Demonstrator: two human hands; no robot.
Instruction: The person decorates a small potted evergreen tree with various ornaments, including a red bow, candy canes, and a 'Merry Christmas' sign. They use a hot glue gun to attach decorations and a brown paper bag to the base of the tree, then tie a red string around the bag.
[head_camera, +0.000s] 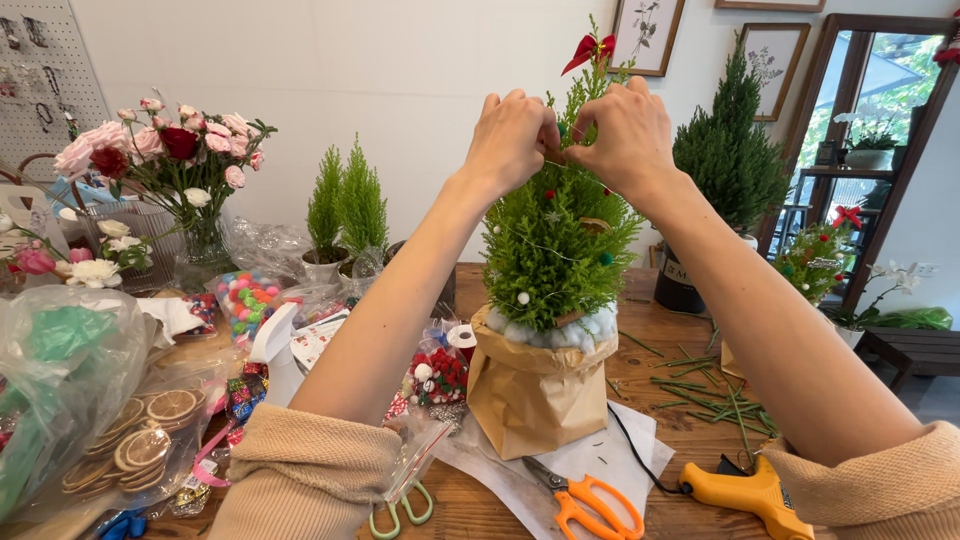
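Pinching together near the top of the small bright-green conifer tree (556, 245), the person's left hand (512, 140) and right hand (622, 135) meet with fingertips closed on something thin that cannot be made out, perhaps the fine wire strung with tiny beads that loops down the foliage. The tree stands in a crumpled brown paper bag wrap (530, 390) stuffed with white wadding at its rim, on the wooden table (690, 440). A pull too firm could, by the look of it, tip the light bag forward or bend the soft tip bearing the red ribbon bow (588, 48) just above the hands; a sleeve dropping could brush beads loose. In front of the bag lie orange-handled scissors (585, 505), and to its right a yellow glue gun (752, 492) whose black cord runs toward the bag and might snag. Left of the bag sits a clear packet of red and white pompoms (436, 375), further left a clear bag of multicoloured pompoms (245, 300) and a clear bag of dried orange slices (135, 445). Behind the tree, framed botanical prints (648, 30) hang on the white wall.
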